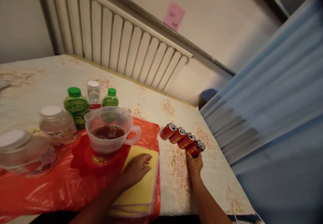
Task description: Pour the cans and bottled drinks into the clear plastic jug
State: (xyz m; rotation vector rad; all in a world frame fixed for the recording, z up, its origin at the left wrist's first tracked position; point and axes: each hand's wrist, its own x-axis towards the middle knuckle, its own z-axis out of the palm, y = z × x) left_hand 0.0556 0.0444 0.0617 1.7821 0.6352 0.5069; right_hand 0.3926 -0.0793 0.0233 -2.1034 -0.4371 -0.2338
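Observation:
Several red drink cans, their tops opened, stand side by side in a slanting row on the flowered tablecloth. My right hand is closed around the lower part of the nearest can, at the row's right end. Over a stack of yellow cloths with pale purple edging hangs my left hand, fingers loosely bent, thumb apart and nothing held. Just beyond it, a clear plastic measuring jug holds dark reddish-brown liquid, its handle pointing right.
Left of the jug are two wide jars with white lids, two green-capped bottles and a white-capped clear bottle. Red plastic sheeting lies under part of them. A white radiator and blue curtain border the table.

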